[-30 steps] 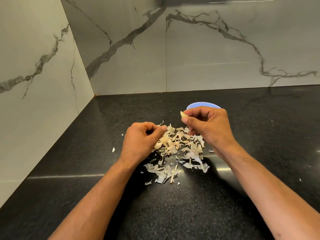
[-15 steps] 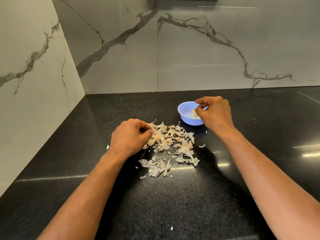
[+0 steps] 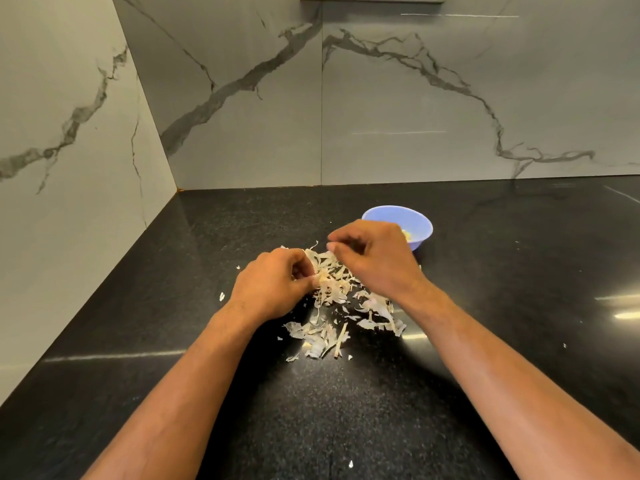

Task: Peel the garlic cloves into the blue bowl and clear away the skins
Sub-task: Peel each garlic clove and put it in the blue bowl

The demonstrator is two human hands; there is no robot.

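The left hand [image 3: 273, 285] sits with fingers curled at the left edge of the pile of garlic skins [image 3: 341, 299], pinching something pale there, perhaps a clove, though it is too hidden to tell. The right hand [image 3: 372, 258] hovers over the far side of the pile, fingers loosely bent, holding nothing visible. The blue bowl [image 3: 417, 221] stands just beyond it on the black counter [image 3: 519, 306], with 1 yellowish bit showing inside.

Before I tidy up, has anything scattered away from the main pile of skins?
Yes. A few skin flakes lie apart from the skin pile on the black counter: one left of the left hand, one near the front edge.
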